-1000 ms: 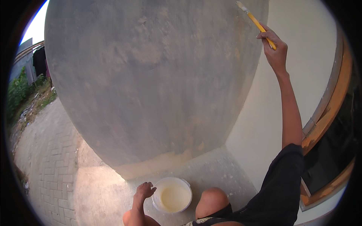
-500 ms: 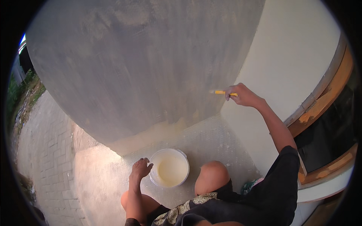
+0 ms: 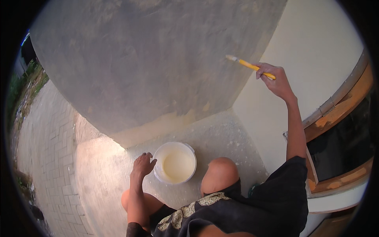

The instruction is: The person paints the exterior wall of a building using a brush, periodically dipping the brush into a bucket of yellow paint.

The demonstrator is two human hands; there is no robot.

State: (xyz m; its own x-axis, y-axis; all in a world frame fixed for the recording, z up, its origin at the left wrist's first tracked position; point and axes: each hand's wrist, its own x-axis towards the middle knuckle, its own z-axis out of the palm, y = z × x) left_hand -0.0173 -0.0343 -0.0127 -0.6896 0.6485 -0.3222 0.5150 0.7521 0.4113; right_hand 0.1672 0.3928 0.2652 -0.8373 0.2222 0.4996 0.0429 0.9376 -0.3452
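My right hand (image 3: pixel 273 79) is closed round the yellow handle of a paintbrush (image 3: pixel 252 66). The brush points up and left, its pale bristle tip at the grey wall (image 3: pixel 158 71); whether it touches the wall I cannot tell. My left hand (image 3: pixel 143 164) hangs beside the left rim of a white bucket (image 3: pixel 194 168), thumb and fingers apart and nothing seen in them. Inside the bucket is pale cream paint (image 3: pixel 178 165). Streaky cream colour lies along the lower part of the wall.
A smooth cream wall (image 3: pixel 292 71) meets the grey one at a corner on the right. Beyond my right arm is a wooden window frame (image 3: pixel 316 128) with dark glass. Paint-speckled concrete floor (image 3: pixel 221 138) lies below, with a paved path (image 3: pixel 55 138) at far left.
My right hand has moved up and to the right with the paintbrush, and more of its handle shows. My left hand stays beside the bucket. The view has tilted a little.
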